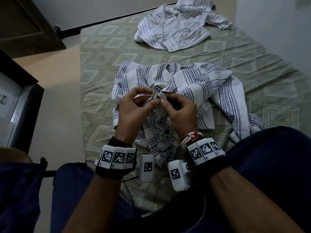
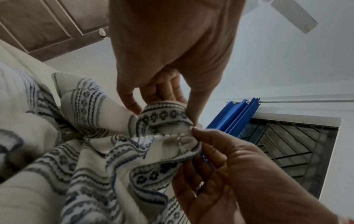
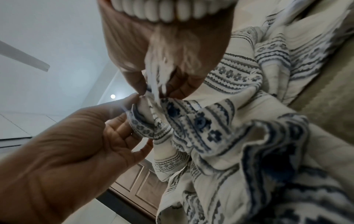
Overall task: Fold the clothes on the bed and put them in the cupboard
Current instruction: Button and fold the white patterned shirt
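Observation:
A white shirt with blue patterned bands (image 1: pixel 203 84) lies crumpled on the bed's green sheet (image 1: pixel 104 47), close in front of me. Both hands hold its front edge up over the middle of the garment. My left hand (image 1: pixel 143 101) pinches one side of the edge between thumb and fingers, and my right hand (image 1: pixel 168 103) pinches the fabric right beside it. In the left wrist view the left hand (image 2: pixel 164 97) and right hand (image 2: pixel 203 145) meet on a folded strip of the shirt (image 2: pixel 95 151). A blue button (image 3: pixel 200 122) shows near the right hand (image 3: pixel 172 84) and left hand (image 3: pixel 118 121).
A second white shirt with thin dark stripes (image 1: pixel 176 26) lies bunched at the far end of the bed. A brown wooden door (image 1: pixel 25 26) stands at the upper left, with an opened unit (image 1: pixel 16 101) at the left edge. Pale floor runs along the bed's left side.

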